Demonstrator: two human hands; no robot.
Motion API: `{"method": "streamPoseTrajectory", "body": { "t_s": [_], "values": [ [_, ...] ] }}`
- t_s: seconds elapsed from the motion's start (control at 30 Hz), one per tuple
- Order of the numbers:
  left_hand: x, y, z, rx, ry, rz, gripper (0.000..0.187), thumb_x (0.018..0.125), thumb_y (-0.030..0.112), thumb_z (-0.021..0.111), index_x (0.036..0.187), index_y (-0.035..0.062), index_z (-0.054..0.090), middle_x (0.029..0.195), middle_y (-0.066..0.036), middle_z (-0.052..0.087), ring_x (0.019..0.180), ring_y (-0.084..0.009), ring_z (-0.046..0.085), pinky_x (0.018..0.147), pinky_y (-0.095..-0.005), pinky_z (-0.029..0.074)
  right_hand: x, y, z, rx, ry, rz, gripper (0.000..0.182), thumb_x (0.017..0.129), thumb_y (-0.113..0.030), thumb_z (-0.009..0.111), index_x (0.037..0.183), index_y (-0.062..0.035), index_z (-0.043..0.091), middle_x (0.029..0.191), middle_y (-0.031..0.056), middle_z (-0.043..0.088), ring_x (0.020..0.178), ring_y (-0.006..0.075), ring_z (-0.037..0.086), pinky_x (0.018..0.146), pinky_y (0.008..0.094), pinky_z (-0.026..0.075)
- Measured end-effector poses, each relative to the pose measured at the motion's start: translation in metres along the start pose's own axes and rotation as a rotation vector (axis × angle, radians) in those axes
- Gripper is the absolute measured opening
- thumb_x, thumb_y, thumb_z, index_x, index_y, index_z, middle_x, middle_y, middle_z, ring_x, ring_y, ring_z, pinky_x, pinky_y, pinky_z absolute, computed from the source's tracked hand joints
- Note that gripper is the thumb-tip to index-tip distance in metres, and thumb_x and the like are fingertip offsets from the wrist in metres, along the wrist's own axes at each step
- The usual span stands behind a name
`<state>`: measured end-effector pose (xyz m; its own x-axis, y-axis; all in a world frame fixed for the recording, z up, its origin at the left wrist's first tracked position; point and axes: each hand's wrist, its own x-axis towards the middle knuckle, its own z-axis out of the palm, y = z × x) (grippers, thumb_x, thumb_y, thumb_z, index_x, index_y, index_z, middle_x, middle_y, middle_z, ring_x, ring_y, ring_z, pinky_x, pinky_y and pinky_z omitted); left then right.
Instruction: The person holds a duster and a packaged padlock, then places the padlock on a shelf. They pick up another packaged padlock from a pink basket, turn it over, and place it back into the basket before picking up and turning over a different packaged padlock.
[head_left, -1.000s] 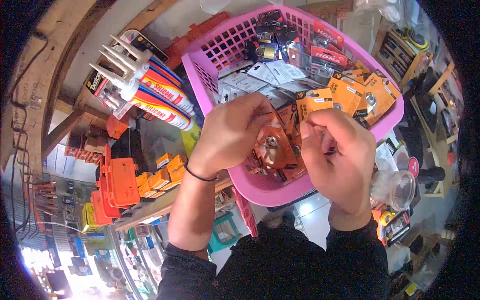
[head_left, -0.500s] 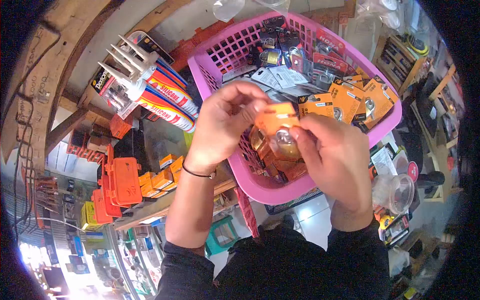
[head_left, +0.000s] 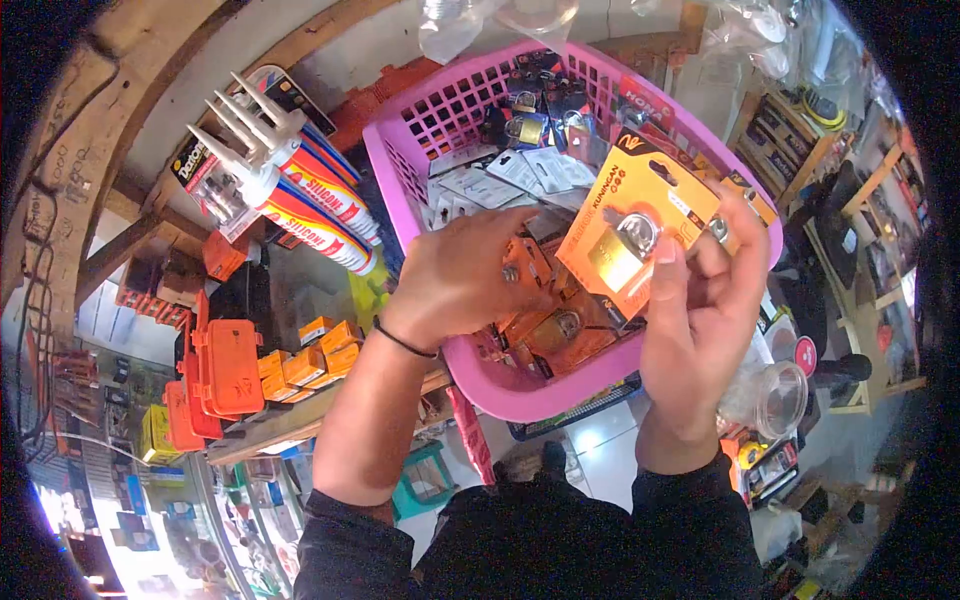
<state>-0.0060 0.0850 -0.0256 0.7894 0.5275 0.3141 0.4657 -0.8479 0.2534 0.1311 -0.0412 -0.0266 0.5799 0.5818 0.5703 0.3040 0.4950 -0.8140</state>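
My right hand (head_left: 700, 300) holds an orange carded padlock pack (head_left: 632, 225) over the right part of the pink basket (head_left: 545, 400), its front facing me. The thumb presses on the card near the shackle. My left hand (head_left: 475, 270) reaches down into the basket, over more orange padlock packs (head_left: 565, 325); its fingertips are partly hidden, and what they touch is not clear. Behind the hands, white cards (head_left: 545, 170) and dark padlock packs (head_left: 530, 120) lie in the basket.
Left of the basket stand silicone tubes (head_left: 310, 225) with white nozzles. Further left are an open orange case (head_left: 230, 365) and small orange boxes (head_left: 305, 365). A clear round container (head_left: 780, 398) sits at the right. Plastic bags hang above.
The right hand has moved up and right with the orange pack, now turned to show its front. My left hand has come off the pack and lowered into the basket.
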Motion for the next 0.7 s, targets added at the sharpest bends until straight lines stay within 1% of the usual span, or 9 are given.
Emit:
{"method": "streamPoseTrajectory", "body": {
  "t_s": [0.07,0.13,0.2,0.33,0.47,0.53,0.6,0.67,0.7],
  "values": [
    [0.002,-0.001,-0.001,0.005,-0.225,-0.064,0.067,0.059,0.043,0.069,0.112,0.0066,0.049,0.098,-0.013,0.058,0.089,-0.0291,0.056,0.072,-0.0380,0.045,0.002,-0.008,0.004,0.250,0.074,0.026,0.048,0.084,0.003,0.044,0.128,-0.0015,0.024,0.102,0.0177,0.056,0.094,0.0167,0.054,0.083,0.0267,0.040],
    [0.003,-0.001,-0.001,0.021,-0.220,-0.021,0.068,0.061,0.043,0.068,0.114,0.0061,0.047,0.094,-0.014,0.059,0.086,-0.0294,0.057,0.068,-0.0391,0.046,0.000,-0.004,0.001,0.253,0.076,0.023,0.052,0.084,0.001,0.044,0.131,-0.0003,0.020,0.103,0.0173,0.056,0.094,0.0162,0.054,0.083,0.0262,0.040],
    [0.006,0.007,-0.009,0.074,-0.349,-0.139,0.068,0.061,0.042,0.068,0.115,0.0061,0.046,0.094,-0.014,0.059,0.084,-0.0288,0.058,0.068,-0.0389,0.046,0.001,-0.006,-0.002,0.166,0.040,0.050,0.048,0.085,0.001,0.044,0.129,0.0020,0.023,0.102,0.0169,0.057,0.094,0.0156,0.054,0.083,0.0256,0.040],
    [0.010,0.003,-0.006,0.172,-0.401,-0.156,0.061,0.061,0.040,0.069,0.107,0.0056,0.049,0.093,-0.014,0.059,0.085,-0.0298,0.058,0.069,-0.0395,0.046,0.000,-0.008,0.003,0.215,0.129,0.028,0.042,0.085,0.002,0.043,0.124,0.0028,0.029,0.104,0.0180,0.057,0.096,0.0160,0.054,0.085,0.0258,0.040],
    [0.012,0.002,-0.006,0.155,-0.403,-0.125,0.057,0.060,0.038,0.071,0.102,0.0052,0.051,0.095,-0.014,0.059,0.088,-0.0303,0.057,0.072,-0.0391,0.046,0.003,-0.011,-0.003,0.246,0.113,-0.005,0.040,0.085,0.002,0.044,0.123,0.0027,0.031,0.105,0.0190,0.056,0.098,0.0165,0.053,0.085,0.0263,0.040],
    [0.013,0.004,-0.010,0.058,-0.407,-0.118,0.059,0.059,0.036,0.072,0.104,0.0049,0.051,0.098,-0.015,0.058,0.092,-0.0304,0.056,0.075,-0.0384,0.045,0.006,-0.012,-0.010,0.230,0.127,-0.059,0.039,0.085,0.001,0.044,0.122,0.0028,0.033,0.103,0.0182,0.057,0.096,0.0165,0.054,0.084,0.0256,0.041],
    [0.012,0.004,-0.011,0.045,-0.404,-0.103,0.062,0.058,0.035,0.072,0.108,0.0053,0.049,0.101,-0.015,0.056,0.094,-0.0296,0.055,0.079,-0.0371,0.045,0.015,-0.008,-0.023,0.009,0.109,-0.143,0.039,0.084,0.001,0.045,0.122,0.0018,0.034,0.100,0.0171,0.059,0.093,0.0159,0.056,0.082,0.0245,0.042],
    [0.012,0.003,-0.009,0.030,-0.400,-0.083,0.065,0.058,0.033,0.072,0.112,0.0057,0.048,0.105,-0.014,0.055,0.095,-0.0288,0.055,0.083,-0.0357,0.044,0.026,-0.004,-0.021,0.105,0.176,-0.145,0.039,0.084,0.001,0.045,0.122,0.0008,0.035,0.096,0.0149,0.060,0.089,0.0140,0.057,0.079,0.0230,0.043],
    [0.011,0.001,-0.008,-0.018,-0.375,-0.039,0.067,0.058,0.030,0.072,0.114,0.0047,0.046,0.105,-0.015,0.055,0.096,-0.0287,0.054,0.083,-0.0353,0.044,0.030,0.003,-0.026,0.085,0.116,-0.032,0.038,0.084,0.001,0.045,0.121,0.0005,0.035,0.095,0.0141,0.060,0.088,0.0130,0.056,0.077,0.0225,0.043]
  ]
}}
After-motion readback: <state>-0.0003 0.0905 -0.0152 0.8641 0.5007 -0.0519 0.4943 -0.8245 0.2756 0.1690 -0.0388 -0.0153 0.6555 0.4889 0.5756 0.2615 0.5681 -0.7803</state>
